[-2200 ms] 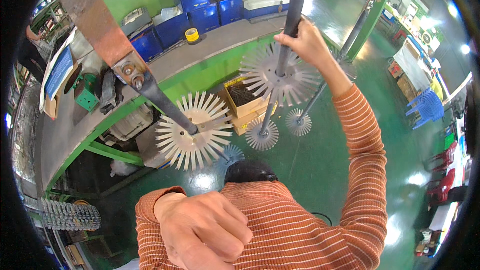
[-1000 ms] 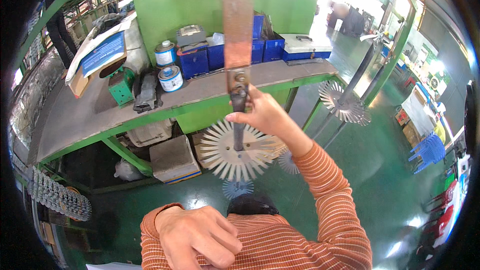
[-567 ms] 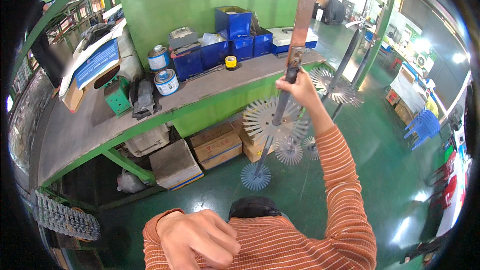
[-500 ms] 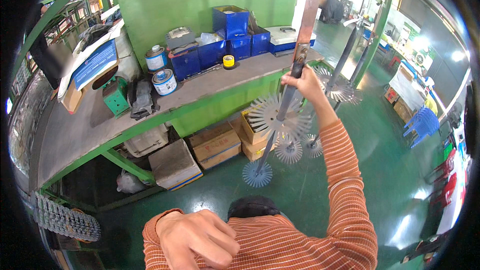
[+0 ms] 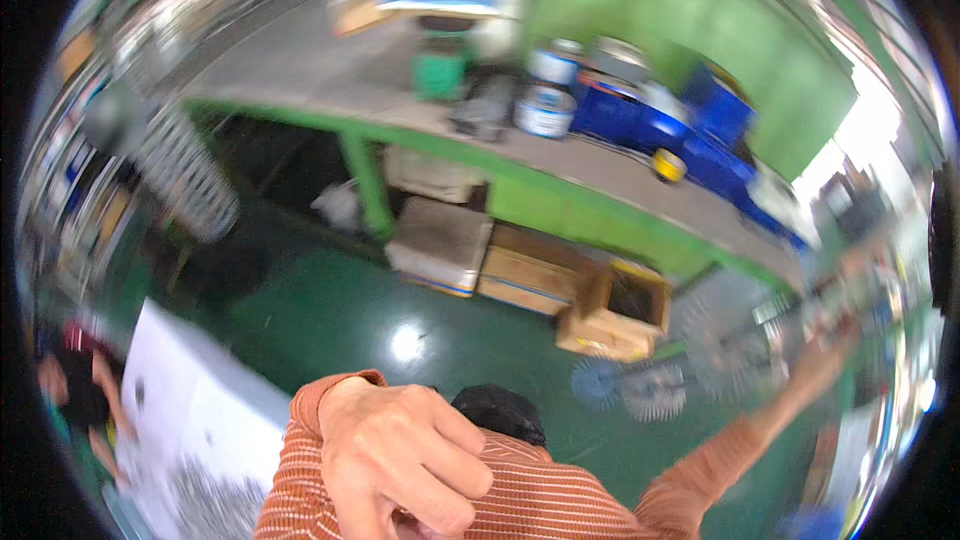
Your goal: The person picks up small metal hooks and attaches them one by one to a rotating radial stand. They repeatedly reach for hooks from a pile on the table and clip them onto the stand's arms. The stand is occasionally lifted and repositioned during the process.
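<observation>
Head view, hands: two of the person's own; left hand low in the middle, right hand far out to the right at the end of an outstretched arm.
Left hand: fingers curled into a loose fist resting on the striped orange sleeve; nothing shows inside the curl.
Right hand: heavily blurred; it lies against the hanging toothed discs, but whether the fingers are open or clamped cannot be told.
Toothed discs: about three round, spiky-edged wheels; two small ones side by side just left of the right hand's fingers, one larger grey one touching or overlapping that hand. Blur makes the count rough.
Beyond the left knuckles: one dark cap or head of hair just past them, then green floor.
Boxes: three under the bench, between the two hands and farther off: one pale carton, one flat wooden crate, one open wooden box.
Workbench: one green-framed bench, well beyond both hands.
On the bench: two round tins, several blue bins, one yellow roll of tape, one green device.
Far left of the left hand: one hanging spiked chain-like rack; one white sheet on the floor.
</observation>
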Action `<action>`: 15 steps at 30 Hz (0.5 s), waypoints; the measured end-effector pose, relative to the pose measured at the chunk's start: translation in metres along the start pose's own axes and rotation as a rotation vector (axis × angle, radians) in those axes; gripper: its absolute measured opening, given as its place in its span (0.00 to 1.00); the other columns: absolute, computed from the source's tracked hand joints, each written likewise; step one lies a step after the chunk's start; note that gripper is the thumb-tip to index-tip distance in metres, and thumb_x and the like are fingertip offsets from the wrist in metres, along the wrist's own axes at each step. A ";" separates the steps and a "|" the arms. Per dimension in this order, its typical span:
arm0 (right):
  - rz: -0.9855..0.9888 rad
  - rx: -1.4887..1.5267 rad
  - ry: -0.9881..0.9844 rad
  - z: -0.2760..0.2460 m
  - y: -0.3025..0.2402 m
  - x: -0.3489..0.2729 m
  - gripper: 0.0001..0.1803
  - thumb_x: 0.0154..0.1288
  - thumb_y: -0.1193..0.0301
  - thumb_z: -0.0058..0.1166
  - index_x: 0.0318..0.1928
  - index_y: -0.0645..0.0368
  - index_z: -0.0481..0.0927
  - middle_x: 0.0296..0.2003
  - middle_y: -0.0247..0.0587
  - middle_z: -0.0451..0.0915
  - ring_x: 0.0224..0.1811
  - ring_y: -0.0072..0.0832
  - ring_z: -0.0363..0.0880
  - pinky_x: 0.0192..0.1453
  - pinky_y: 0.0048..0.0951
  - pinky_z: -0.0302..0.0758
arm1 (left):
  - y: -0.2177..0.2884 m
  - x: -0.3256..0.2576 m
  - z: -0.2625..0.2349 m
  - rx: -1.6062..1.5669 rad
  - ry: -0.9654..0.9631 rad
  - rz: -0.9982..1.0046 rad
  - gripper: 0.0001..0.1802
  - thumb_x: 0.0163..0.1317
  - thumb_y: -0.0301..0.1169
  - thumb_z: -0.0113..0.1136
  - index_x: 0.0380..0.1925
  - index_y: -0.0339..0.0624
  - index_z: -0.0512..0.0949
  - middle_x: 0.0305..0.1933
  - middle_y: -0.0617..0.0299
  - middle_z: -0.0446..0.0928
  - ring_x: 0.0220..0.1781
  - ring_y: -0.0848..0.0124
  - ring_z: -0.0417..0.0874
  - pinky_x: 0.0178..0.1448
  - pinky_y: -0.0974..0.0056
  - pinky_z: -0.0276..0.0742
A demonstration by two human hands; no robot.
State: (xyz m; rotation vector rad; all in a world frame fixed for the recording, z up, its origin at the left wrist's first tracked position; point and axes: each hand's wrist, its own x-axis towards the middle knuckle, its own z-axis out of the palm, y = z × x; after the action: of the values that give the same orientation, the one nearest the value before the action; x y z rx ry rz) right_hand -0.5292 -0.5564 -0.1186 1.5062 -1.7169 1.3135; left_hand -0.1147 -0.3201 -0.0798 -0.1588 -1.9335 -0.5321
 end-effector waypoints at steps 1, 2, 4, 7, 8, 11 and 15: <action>-0.007 0.171 0.125 -0.007 -0.022 -0.009 0.20 0.68 0.68 0.51 0.57 0.65 0.71 0.53 0.50 0.76 0.55 0.37 0.76 0.61 0.34 0.70 | 0.013 -0.005 0.005 0.137 0.040 -0.031 0.20 0.50 0.12 0.51 0.37 0.54 0.73 0.16 0.60 0.69 0.13 0.73 0.60 0.17 0.69 0.55; 0.099 0.400 0.217 -0.014 -0.066 -0.018 0.20 0.68 0.69 0.51 0.55 0.67 0.72 0.51 0.51 0.78 0.53 0.36 0.77 0.59 0.33 0.73 | 0.022 -0.011 0.004 0.237 0.084 -0.041 0.18 0.52 0.14 0.50 0.37 0.51 0.74 0.16 0.59 0.68 0.13 0.73 0.61 0.17 0.69 0.54; -0.146 0.755 0.383 0.018 -0.110 -0.043 0.14 0.68 0.75 0.50 0.51 0.69 0.73 0.45 0.49 0.80 0.47 0.34 0.79 0.53 0.31 0.76 | 0.052 -0.023 0.001 0.359 0.142 -0.078 0.16 0.54 0.15 0.49 0.37 0.50 0.75 0.16 0.59 0.68 0.13 0.73 0.61 0.17 0.69 0.54; -0.264 1.021 0.047 0.060 -0.221 -0.087 0.12 0.68 0.77 0.50 0.50 0.68 0.74 0.42 0.46 0.79 0.43 0.31 0.79 0.50 0.28 0.76 | 0.085 -0.051 -0.007 0.466 0.223 -0.124 0.13 0.57 0.18 0.48 0.38 0.47 0.77 0.18 0.57 0.69 0.14 0.73 0.61 0.18 0.69 0.53; -0.218 1.116 -0.126 0.065 -0.261 -0.106 0.12 0.67 0.78 0.50 0.49 0.67 0.74 0.42 0.44 0.79 0.42 0.29 0.78 0.49 0.27 0.75 | 0.094 -0.065 -0.005 0.510 0.284 -0.129 0.13 0.58 0.19 0.48 0.39 0.48 0.77 0.18 0.57 0.69 0.14 0.73 0.61 0.18 0.69 0.53; -0.254 1.393 -0.514 0.086 -0.380 -0.164 0.11 0.66 0.81 0.50 0.48 0.65 0.74 0.42 0.41 0.78 0.44 0.25 0.76 0.49 0.25 0.74 | 0.130 -0.100 -0.019 0.683 0.361 -0.153 0.15 0.57 0.18 0.49 0.39 0.50 0.78 0.20 0.56 0.71 0.14 0.73 0.61 0.18 0.69 0.53; -0.493 1.674 -0.765 0.070 -0.524 -0.243 0.10 0.62 0.84 0.47 0.43 0.63 0.74 0.43 0.39 0.75 0.45 0.24 0.73 0.45 0.23 0.70 | 0.195 -0.146 -0.053 0.865 0.351 -0.180 0.15 0.53 0.16 0.53 0.36 0.49 0.79 0.19 0.58 0.71 0.14 0.73 0.62 0.17 0.70 0.54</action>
State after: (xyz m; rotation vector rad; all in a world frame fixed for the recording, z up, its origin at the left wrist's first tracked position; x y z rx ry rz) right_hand 0.0421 -0.4662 -0.1805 3.2745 0.0607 2.0597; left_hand 0.0582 -0.1506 -0.1365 0.6248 -1.6775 0.1882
